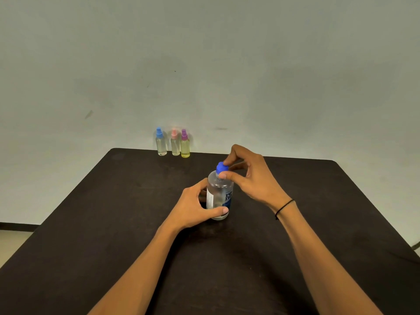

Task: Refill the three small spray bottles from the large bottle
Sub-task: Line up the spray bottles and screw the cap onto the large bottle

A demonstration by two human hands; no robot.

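The left hand is holding the big clear plastic bottle standing upright mid-desk, and the right hand fingers are pinching its blue cap on top, while three small spray bottles are waiting at the far edge.

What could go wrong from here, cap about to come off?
1. The large bottle looks well filled; the left hand grips its body, so a squeeze could spill once the blue cap, pinched by the right hand, comes off.
2. The three small spray bottles stand close together at the table's far edge; reaching might topple them.
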